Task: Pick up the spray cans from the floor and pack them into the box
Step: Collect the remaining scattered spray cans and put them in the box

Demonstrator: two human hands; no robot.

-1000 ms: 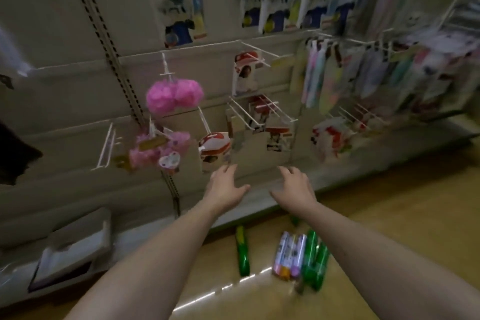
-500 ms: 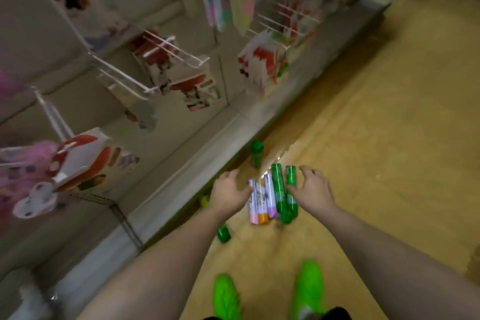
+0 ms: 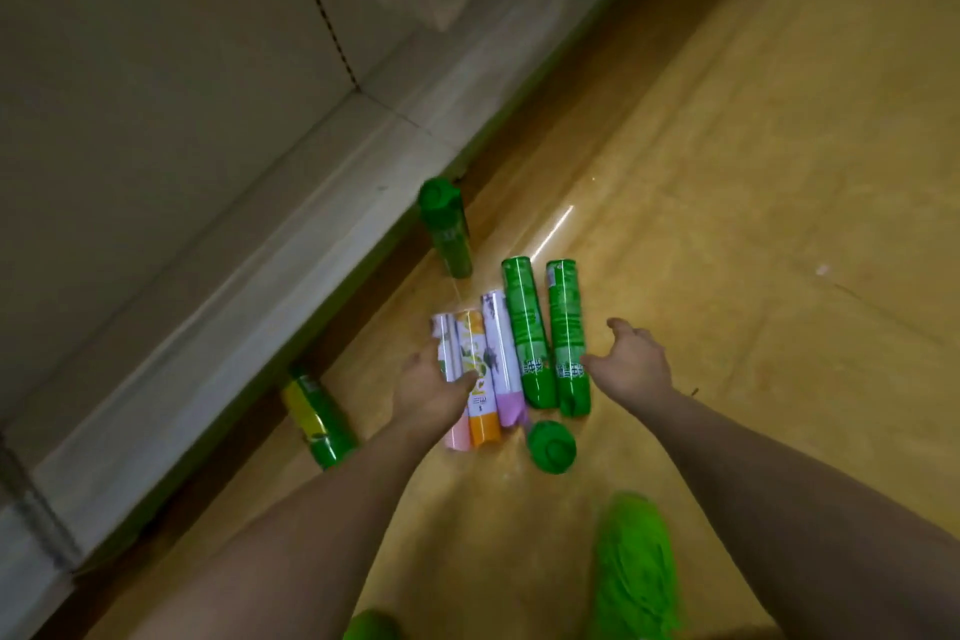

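Observation:
Several spray cans lie side by side on the yellow floor: a white can with a pink cap [image 3: 445, 346], one with an orange cap [image 3: 482, 418], one with a purple cap [image 3: 497, 353] and two green cans [image 3: 523, 327] [image 3: 565, 322]. My left hand [image 3: 430, 392] reaches down onto the pink-capped can, fingers at its left side and thumb curled over it. My right hand [image 3: 631, 364] is spread open, its fingertips touching the rightmost green can. Apart from the row are a further green can [image 3: 447, 234], a yellow-green can [image 3: 318, 418] and a green one seen end-on [image 3: 551, 446]. No box is in view.
The grey base of a shop shelf [image 3: 249, 286] runs diagonally along the left, close to the cans. My bright green shoes [image 3: 635, 566] [image 3: 371, 626] stand at the bottom edge. Bare yellow floor [image 3: 779, 224] stretches to the right.
The view has tilted down from the shelf to the floor. Both hands have dropped onto the row of cans, the left closing round the pink-capped one.

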